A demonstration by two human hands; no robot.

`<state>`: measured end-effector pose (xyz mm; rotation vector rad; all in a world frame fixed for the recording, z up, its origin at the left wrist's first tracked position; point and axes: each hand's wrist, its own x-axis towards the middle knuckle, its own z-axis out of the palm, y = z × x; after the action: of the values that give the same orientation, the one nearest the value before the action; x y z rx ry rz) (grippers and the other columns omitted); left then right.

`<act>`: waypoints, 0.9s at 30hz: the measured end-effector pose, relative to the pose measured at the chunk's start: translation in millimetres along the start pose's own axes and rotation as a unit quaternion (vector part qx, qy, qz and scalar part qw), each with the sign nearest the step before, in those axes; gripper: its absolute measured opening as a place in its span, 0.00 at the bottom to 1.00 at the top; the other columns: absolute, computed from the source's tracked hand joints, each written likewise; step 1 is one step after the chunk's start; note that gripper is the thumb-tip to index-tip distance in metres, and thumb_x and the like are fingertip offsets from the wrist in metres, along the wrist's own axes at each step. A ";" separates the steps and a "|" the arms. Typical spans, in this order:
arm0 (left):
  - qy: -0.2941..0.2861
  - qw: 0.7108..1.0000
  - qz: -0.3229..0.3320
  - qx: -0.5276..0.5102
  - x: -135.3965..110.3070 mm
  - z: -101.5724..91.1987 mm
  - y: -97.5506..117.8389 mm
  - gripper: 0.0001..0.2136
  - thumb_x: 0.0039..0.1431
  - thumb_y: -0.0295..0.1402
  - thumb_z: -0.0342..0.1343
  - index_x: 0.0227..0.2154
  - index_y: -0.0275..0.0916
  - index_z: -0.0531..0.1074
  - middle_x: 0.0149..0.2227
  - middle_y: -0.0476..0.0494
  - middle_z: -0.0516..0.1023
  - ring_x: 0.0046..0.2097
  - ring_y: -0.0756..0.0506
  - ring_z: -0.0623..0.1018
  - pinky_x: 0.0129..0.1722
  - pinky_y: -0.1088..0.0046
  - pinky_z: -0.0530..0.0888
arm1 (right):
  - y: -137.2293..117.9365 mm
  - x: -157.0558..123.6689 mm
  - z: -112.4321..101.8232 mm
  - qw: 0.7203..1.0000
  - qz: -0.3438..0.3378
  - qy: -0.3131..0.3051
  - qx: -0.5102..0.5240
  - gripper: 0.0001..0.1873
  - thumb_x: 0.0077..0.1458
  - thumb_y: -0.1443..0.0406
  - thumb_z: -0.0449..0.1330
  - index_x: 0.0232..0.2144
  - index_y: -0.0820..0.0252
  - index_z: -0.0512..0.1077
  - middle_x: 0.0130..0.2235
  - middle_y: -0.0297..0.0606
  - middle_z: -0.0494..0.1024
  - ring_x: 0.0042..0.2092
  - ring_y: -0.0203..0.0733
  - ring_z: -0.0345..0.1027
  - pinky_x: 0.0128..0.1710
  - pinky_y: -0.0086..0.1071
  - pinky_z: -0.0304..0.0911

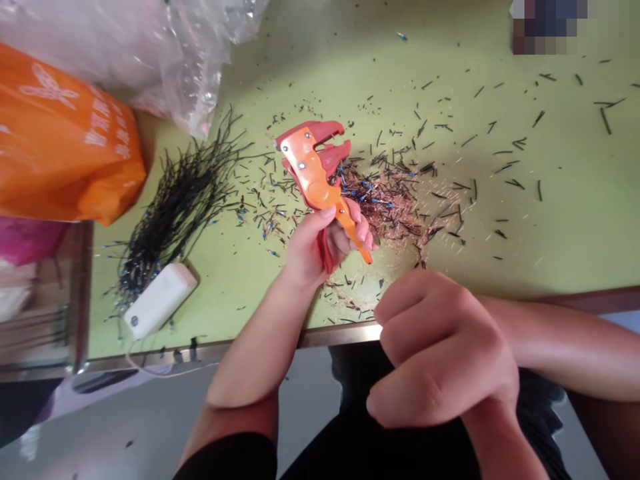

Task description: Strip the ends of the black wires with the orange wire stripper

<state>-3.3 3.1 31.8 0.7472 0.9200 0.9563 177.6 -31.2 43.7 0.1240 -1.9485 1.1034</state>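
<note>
My left hand (320, 243) is wrapped round the handles of an orange and red wire stripper (315, 170), whose jaws point up and away over the green table (550, 213). Just right of the jaws lies a heap of copper strands and blue-tipped wire bits (395, 200). My right hand (440, 347) is curled into a fist with its back to the camera, close in front of the table's near edge. Whatever is inside it is hidden. A bundle of thin black wires (175, 207) lies to the left of the tool.
Short black insulation scraps (515, 143) are scattered over the table. A white rectangular box (160, 300) rests on the wire bundle's near end. An orange bag (60, 140) and clear plastic sheeting (150, 47) fill the far left, with a metal-edged tray (80, 293) below them.
</note>
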 end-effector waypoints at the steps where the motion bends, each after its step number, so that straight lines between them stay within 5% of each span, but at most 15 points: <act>1: -0.003 1.000 0.001 0.000 0.0 -0.5 -0.2 0.16 0.61 0.50 0.59 0.31 0.41 0.71 0.25 0.49 0.72 0.29 0.45 0.78 0.39 0.57 0.84 | -1.3 -0.4 -1.1 1.000 0.012 -0.006 -0.003 0.37 0.63 0.31 0.51 0.29 0.54 0.74 0.25 0.33 0.68 0.29 0.37 0.67 0.27 0.31 0.66; 6: -0.002 1.000 -0.002 0.012 -0.4 -2.7 -0.6 0.17 0.60 0.51 0.59 0.31 0.41 0.71 0.26 0.49 0.72 0.29 0.45 0.78 0.40 0.57 0.84 | 0.2 2.4 1.6 0.998 0.047 -0.030 0.005 0.35 0.60 0.32 0.58 0.30 0.56 0.73 0.26 0.34 0.70 0.30 0.36 0.70 0.27 0.29 0.66; 11: -0.020 1.000 0.001 -0.018 1.1 -4.9 -3.1 0.15 0.59 0.48 0.62 0.32 0.39 0.73 0.26 0.49 0.74 0.30 0.46 0.79 0.38 0.62 0.83 | 4.3 6.6 -7.3 0.993 0.013 0.114 -0.022 0.21 0.73 0.50 0.58 0.35 0.59 0.74 0.26 0.31 0.73 0.26 0.32 0.68 0.29 0.27 0.66; 15: -0.037 0.999 0.017 -0.028 6.4 -11.7 -13.7 0.14 0.56 0.44 0.66 0.32 0.38 0.75 0.26 0.48 0.76 0.27 0.47 0.79 0.32 0.67 0.81 | 16.1 4.5 -35.7 0.974 0.082 0.192 -0.090 0.08 0.74 0.66 0.55 0.40 0.58 0.73 0.32 0.32 0.77 0.26 0.29 0.64 0.26 0.27 0.61; 20: -0.091 0.995 0.025 -0.026 13.5 -18.6 -23.8 0.17 0.57 0.46 0.68 0.35 0.37 0.74 0.27 0.48 0.77 0.30 0.45 0.82 0.40 0.61 0.84 | 45.9 -1.4 -68.1 0.912 0.187 0.331 -0.156 0.14 0.73 0.55 0.60 0.37 0.56 0.72 0.29 0.29 0.66 0.27 0.33 0.56 0.28 0.32 0.56; 27: -0.147 0.987 0.049 0.036 15.4 -14.7 -32.1 0.17 0.59 0.45 0.69 0.42 0.36 0.78 0.37 0.40 0.84 0.40 0.42 0.85 0.44 0.62 0.82 | 62.8 -4.4 -73.1 0.881 0.262 0.376 -0.117 0.23 0.65 0.42 0.64 0.34 0.55 0.74 0.23 0.26 0.63 0.24 0.34 0.53 0.25 0.33 0.53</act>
<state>-1.1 6.2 -6.5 0.9735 0.6668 0.8743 197.7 59.2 16.5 -0.8893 -1.3898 1.0147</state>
